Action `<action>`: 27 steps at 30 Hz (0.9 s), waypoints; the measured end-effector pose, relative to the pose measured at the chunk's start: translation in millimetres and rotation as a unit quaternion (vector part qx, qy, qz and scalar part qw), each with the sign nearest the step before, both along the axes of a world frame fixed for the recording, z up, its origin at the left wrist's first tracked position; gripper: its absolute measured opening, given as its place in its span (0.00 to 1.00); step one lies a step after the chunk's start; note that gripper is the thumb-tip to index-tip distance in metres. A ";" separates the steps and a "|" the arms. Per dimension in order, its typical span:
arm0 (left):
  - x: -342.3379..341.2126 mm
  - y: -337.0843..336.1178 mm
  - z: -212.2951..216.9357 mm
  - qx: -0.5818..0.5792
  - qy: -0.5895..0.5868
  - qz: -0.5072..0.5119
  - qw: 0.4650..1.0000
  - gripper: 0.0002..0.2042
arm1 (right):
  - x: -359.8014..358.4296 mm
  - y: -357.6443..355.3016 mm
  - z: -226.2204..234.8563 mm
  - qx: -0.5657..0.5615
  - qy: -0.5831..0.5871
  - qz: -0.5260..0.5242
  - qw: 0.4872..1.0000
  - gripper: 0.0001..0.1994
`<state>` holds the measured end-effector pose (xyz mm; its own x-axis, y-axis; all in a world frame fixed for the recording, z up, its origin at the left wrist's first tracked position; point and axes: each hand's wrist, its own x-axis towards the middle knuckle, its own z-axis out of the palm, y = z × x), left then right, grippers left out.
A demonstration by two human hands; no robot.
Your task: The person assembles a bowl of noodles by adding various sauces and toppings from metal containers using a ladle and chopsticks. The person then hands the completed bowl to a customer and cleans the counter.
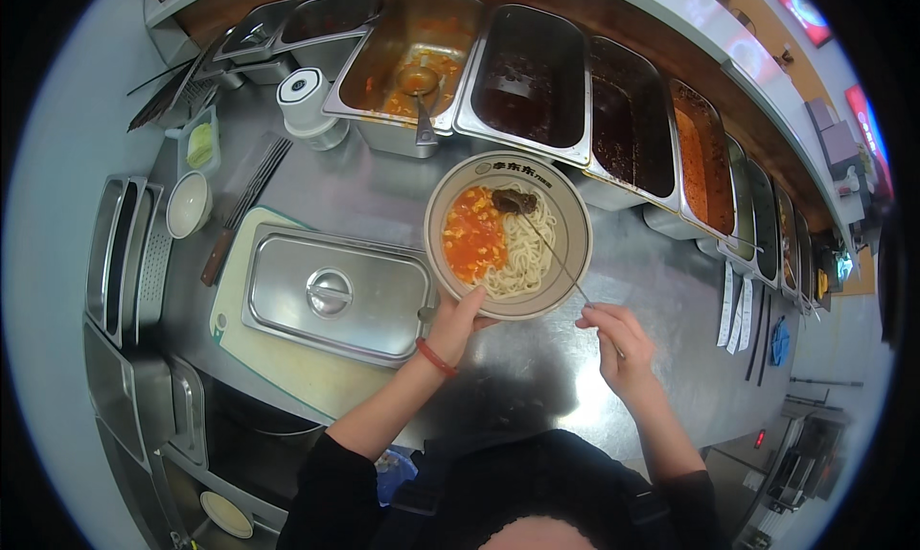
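A beige bowl (570, 253) of white noodles with red tomato-and-egg sauce stands on the steel counter. My left hand (455, 325), with a red band at the wrist, grips the bowl's near rim. My right hand (613, 344) holds thin metal chopsticks (556, 258) that reach up into the bowl. Their tips pinch a dark brown piece of meat (515, 201) resting on the noodles at the bowl's far side.
Steel pans (522, 71) of sauces and toppings line the back, one with a ladle (422, 85). A lidded steel tray (335, 296) sits on a pale cutting board to the left. A white jar (307, 104), a small bowl (189, 203) and dark chopsticks lie further left.
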<state>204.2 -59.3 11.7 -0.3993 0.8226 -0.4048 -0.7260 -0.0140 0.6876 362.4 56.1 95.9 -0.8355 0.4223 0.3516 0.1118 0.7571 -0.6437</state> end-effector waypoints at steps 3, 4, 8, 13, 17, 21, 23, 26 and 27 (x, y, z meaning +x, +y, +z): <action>0.0 -0.3 1.1 0.000 0.004 0.002 1.000 0.20 | -4.3 3.4 -2.0 0.010 0.005 0.001 1.000 0.12; 0.1 -0.2 1.4 -0.003 0.003 0.000 1.000 0.20 | -4.5 3.7 -2.0 0.011 0.003 0.000 1.000 0.12; 0.4 0.5 1.4 -0.007 0.007 0.003 1.000 0.20 | 0.3 2.1 -0.4 0.031 0.012 -0.002 0.999 0.12; -0.3 -0.1 -1.7 -0.002 -0.007 -0.004 1.000 0.21 | 10.1 -1.9 0.6 0.035 -0.019 0.015 0.999 0.13; -0.5 0.0 -4.5 0.008 -0.018 0.005 1.000 0.22 | 16.3 -2.7 4.6 0.062 -0.020 0.020 0.998 0.13; -0.1 -0.3 -5.2 0.014 -0.013 0.004 1.000 0.22 | 7.1 3.0 -0.3 0.036 -0.014 -0.011 0.999 0.12; -0.2 0.4 -4.8 0.007 -0.016 0.003 1.000 0.22 | 2.6 5.1 -2.9 0.020 -0.001 -0.021 1.000 0.11; -0.8 0.2 -3.1 0.008 -0.014 0.005 1.000 0.22 | 2.0 6.0 -2.5 0.028 0.017 -0.016 0.999 0.11; -0.5 0.6 -2.4 0.004 -0.014 0.004 1.000 0.23 | 3.7 4.5 -1.4 0.035 0.019 -0.012 0.999 0.11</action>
<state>203.7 -58.7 9.4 -0.3955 0.8222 -0.4095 -0.7442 -0.0256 0.6675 366.1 60.6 94.5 -0.8109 0.4143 0.4133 0.1057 0.7983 -0.5929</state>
